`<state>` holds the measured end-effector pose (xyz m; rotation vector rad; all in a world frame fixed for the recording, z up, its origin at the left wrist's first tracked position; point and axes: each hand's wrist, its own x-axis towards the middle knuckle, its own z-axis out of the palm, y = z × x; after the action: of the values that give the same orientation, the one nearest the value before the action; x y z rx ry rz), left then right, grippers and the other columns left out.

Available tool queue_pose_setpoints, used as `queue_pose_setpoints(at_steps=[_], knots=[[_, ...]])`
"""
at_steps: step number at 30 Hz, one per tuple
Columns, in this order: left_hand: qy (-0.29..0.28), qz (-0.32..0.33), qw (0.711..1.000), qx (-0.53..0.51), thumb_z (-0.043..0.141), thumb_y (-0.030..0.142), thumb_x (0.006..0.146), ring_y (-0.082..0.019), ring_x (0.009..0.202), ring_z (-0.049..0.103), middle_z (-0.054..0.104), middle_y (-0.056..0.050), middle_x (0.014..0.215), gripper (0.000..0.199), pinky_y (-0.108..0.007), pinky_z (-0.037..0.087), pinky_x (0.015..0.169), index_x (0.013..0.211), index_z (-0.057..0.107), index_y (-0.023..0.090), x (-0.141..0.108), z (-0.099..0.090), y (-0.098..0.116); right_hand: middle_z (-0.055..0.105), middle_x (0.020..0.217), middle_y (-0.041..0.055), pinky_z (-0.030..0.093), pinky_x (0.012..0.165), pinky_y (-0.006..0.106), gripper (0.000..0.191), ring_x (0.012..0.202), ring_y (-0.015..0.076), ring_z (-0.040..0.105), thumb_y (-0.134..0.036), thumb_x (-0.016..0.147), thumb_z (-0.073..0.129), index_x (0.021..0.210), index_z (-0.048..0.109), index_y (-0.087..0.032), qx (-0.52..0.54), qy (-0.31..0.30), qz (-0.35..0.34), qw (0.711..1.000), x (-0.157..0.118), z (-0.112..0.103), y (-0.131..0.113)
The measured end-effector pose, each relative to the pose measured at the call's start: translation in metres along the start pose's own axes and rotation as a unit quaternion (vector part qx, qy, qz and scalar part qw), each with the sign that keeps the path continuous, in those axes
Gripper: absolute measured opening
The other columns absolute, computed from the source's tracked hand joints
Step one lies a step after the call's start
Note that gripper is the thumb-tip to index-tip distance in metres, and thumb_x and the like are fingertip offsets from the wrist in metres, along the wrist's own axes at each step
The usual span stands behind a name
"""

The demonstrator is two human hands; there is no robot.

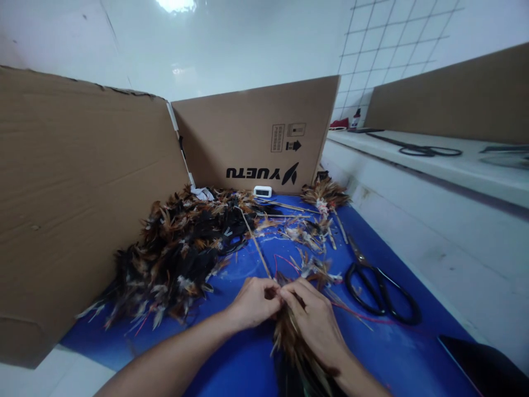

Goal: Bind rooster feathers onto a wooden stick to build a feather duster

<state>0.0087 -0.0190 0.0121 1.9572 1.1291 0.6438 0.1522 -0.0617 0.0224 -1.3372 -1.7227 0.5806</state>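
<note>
At the near middle of the blue surface, my left hand [255, 302] is closed, its thumb and forefinger pinched at the top of a bundle of brown and black feathers [293, 353]. My right hand [312, 314] lies over the same bundle, fingertips pinched against those of my left. A thin stick [257, 245] runs away from the bundle's top toward the back. Red thread [367, 317] trails from beside my right hand to the right. Exactly what sits between the fingertips is too small to make out.
A big feather pile [177, 253] lies left. Black-handled scissors [382, 292] rest right, near a dark object [483, 358]. A feather bundle [324, 196] and small white device [263, 191] stand before the cardboard [252, 132]. Other scissors [430, 150] lie on the ledge [392, 146].
</note>
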Motion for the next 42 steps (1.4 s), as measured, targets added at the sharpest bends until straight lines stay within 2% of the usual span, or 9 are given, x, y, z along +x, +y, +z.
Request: queue_pose_setpoints(at_steps=[7, 11, 17, 22, 25, 30, 35, 38, 42], knots=[[0.017, 0.012, 1.0, -0.012, 0.047, 0.026, 0.075, -0.007, 0.052, 0.045, 0.052, 0.003, 0.055, 0.02, -0.017, 0.031, 0.049, 0.067, 0.06, 0.013, -0.001, 0.003, 0.002, 0.053, 0.072, 0.0007, 0.04, 0.066, 0.025, 0.022, 0.071, 0.0138, 0.051, -0.025, 0.085, 0.042, 0.068, 0.054, -0.019, 0.011, 0.01, -0.012, 1.0, 0.003, 0.006, 0.0], [0.031, 0.046, 0.998, -0.011, 0.048, 0.02, 0.073, -0.007, 0.056, 0.042, 0.05, 0.004, 0.057, 0.015, -0.017, 0.031, 0.053, 0.065, 0.058, 0.012, -0.002, 0.002, 0.005, 0.055, 0.077, 0.0022, 0.042, 0.07, 0.025, 0.023, 0.077, 0.0144, 0.053, -0.026, 0.085, 0.041, 0.069, 0.056, -0.02, 0.019, 0.005, -0.032, 0.999, 0.003, 0.004, 0.001], [0.029, 0.045, 0.997, -0.053, 0.049, 0.027, 0.076, -0.007, 0.057, 0.042, 0.051, 0.002, 0.061, 0.019, -0.016, 0.032, 0.055, 0.066, 0.057, 0.013, -0.003, 0.002, 0.009, 0.061, 0.09, 0.0045, 0.045, 0.075, 0.028, 0.023, 0.085, 0.0162, 0.057, -0.026, 0.085, 0.036, 0.096, 0.056, -0.019, 0.014, 0.002, -0.001, 1.0, 0.004, -0.007, 0.012], [0.03, 0.05, 0.997, -0.052, 0.05, 0.027, 0.076, -0.007, 0.056, 0.041, 0.053, 0.002, 0.062, 0.018, -0.016, 0.033, 0.056, 0.068, 0.059, 0.013, -0.004, 0.001, 0.01, 0.059, 0.099, 0.0043, 0.044, 0.081, 0.032, 0.029, 0.09, 0.0163, 0.056, -0.017, 0.08, 0.038, 0.105, 0.052, -0.021, -0.015, -0.055, -0.01, 0.998, 0.004, -0.007, 0.019], [0.033, 0.057, 0.997, -0.04, 0.051, 0.027, 0.077, -0.007, 0.056, 0.041, 0.053, 0.002, 0.062, 0.018, -0.016, 0.032, 0.056, 0.068, 0.059, 0.014, -0.005, 0.001, 0.009, 0.058, 0.097, 0.0041, 0.044, 0.08, 0.031, 0.029, 0.088, 0.0152, 0.056, -0.014, 0.08, 0.037, 0.104, 0.053, -0.022, -0.019, -0.073, -0.013, 0.997, 0.004, -0.006, 0.018], [0.029, 0.082, 0.995, -0.042, 0.049, 0.025, 0.078, -0.009, 0.062, 0.047, 0.058, 0.0, 0.067, 0.017, -0.017, 0.035, 0.06, 0.07, 0.059, 0.014, -0.006, 0.001, 0.009, 0.055, 0.097, 0.0046, 0.043, 0.08, 0.03, 0.024, 0.089, 0.0156, 0.055, -0.016, 0.081, 0.039, 0.1, 0.053, -0.021, -0.037, -0.063, -0.027, 0.997, 0.003, -0.011, 0.012], [0.038, 0.094, 0.995, -0.026, 0.05, 0.023, 0.078, -0.009, 0.063, 0.049, 0.059, 0.0, 0.068, 0.015, -0.017, 0.035, 0.061, 0.073, 0.06, 0.014, -0.007, 0.0, 0.009, 0.054, 0.083, 0.0032, 0.043, 0.071, 0.028, 0.017, 0.077, 0.0147, 0.054, -0.017, 0.084, 0.038, 0.082, 0.054, -0.02, -0.075, -0.066, -0.045, 0.994, 0.003, -0.011, 0.011], [0.039, 0.098, 0.994, -0.027, 0.05, 0.023, 0.078, -0.009, 0.064, 0.049, 0.059, 0.0, 0.069, 0.015, -0.017, 0.035, 0.062, 0.073, 0.06, 0.014, -0.007, 0.001, 0.009, 0.053, 0.076, 0.0024, 0.043, 0.067, 0.027, 0.017, 0.071, 0.0143, 0.053, -0.018, 0.084, 0.038, 0.074, 0.052, -0.019, -0.095, -0.05, -0.057, 0.993, 0.003, -0.008, 0.016], [0.035, 0.093, 0.994, -0.033, 0.048, 0.024, 0.079, -0.009, 0.065, 0.05, 0.059, 0.0, 0.069, 0.017, -0.017, 0.036, 0.063, 0.073, 0.06, 0.015, -0.008, 0.002, 0.011, 0.054, 0.074, 0.0028, 0.042, 0.065, 0.026, 0.017, 0.069, 0.0145, 0.053, -0.018, 0.085, 0.037, 0.075, 0.05, -0.019, -0.112, -0.025, -0.062, 0.991, 0.001, -0.005, 0.017]])
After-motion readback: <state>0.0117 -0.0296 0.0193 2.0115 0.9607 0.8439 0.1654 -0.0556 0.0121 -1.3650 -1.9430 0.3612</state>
